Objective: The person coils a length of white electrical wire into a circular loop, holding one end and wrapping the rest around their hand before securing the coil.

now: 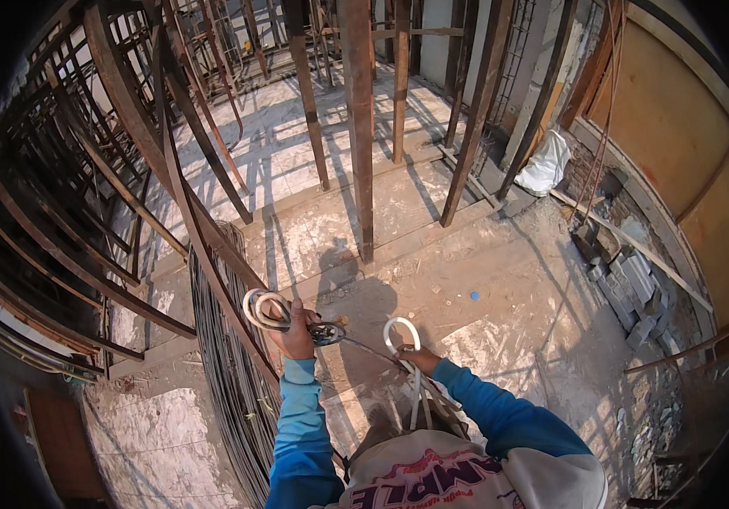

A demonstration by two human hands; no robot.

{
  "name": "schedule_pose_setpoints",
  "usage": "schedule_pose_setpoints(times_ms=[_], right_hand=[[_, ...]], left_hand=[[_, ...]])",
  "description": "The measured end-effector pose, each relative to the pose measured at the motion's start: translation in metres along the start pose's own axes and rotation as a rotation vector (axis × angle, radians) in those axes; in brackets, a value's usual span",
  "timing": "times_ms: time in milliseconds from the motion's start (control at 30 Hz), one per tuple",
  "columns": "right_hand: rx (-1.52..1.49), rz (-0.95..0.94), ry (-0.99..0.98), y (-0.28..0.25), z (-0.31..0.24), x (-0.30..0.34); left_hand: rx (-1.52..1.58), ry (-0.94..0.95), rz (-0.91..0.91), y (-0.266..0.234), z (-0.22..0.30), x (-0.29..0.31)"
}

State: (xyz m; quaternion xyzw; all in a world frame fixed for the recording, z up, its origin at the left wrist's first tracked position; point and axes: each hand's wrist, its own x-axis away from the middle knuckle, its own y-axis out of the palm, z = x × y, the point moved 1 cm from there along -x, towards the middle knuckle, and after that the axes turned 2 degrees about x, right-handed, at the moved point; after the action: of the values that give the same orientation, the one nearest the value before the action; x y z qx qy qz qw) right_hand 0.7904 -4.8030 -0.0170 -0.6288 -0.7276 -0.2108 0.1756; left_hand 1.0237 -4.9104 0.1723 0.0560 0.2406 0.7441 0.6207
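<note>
My left hand (296, 338) is closed round a coil of thick off-white rope (264, 309), whose loops stick out on its left side. A smaller dark coil (328, 332) hangs at the right side of that hand. From there a thin dark line runs across to my right hand (422, 359), which is closed on a white rope loop (401, 325). The loop stands up above the fingers, and white lengths of it hang down in front of my body. Whether the two white pieces are joined is hidden.
A bundle of long steel rods (233, 365) lies on the floor close to my left arm. Upright brown posts (360, 127) stand ahead, with many slanting ones at left. To the right are a white sack (545, 163), grey block rubble (631, 288) and tan panels (657, 110).
</note>
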Motion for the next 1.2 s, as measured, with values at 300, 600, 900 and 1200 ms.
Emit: schedule_pose_setpoints(times_ms=[300,600,900,1200], right_hand=[[0.448,0.312,-0.183,0.004,-0.152,-0.104],[0.71,-0.208,-0.432,0.046,-0.257,-0.252],[0.725,0.015,-0.633,0.057,-0.315,-0.477],[0.239,0.177,-0.047,0.003,-0.442,-0.714]], left_hand=[[-1.419,-0.135,-0.987,0.039,-0.09,-0.166],[-0.848,-0.887,-1.196,-0.057,-0.171,-0.184],[-0.988,-1.06,-1.034,-0.111,-0.305,-0.36],[-1.076,-0.865,-1.272,-0.114,-0.336,-0.579]])
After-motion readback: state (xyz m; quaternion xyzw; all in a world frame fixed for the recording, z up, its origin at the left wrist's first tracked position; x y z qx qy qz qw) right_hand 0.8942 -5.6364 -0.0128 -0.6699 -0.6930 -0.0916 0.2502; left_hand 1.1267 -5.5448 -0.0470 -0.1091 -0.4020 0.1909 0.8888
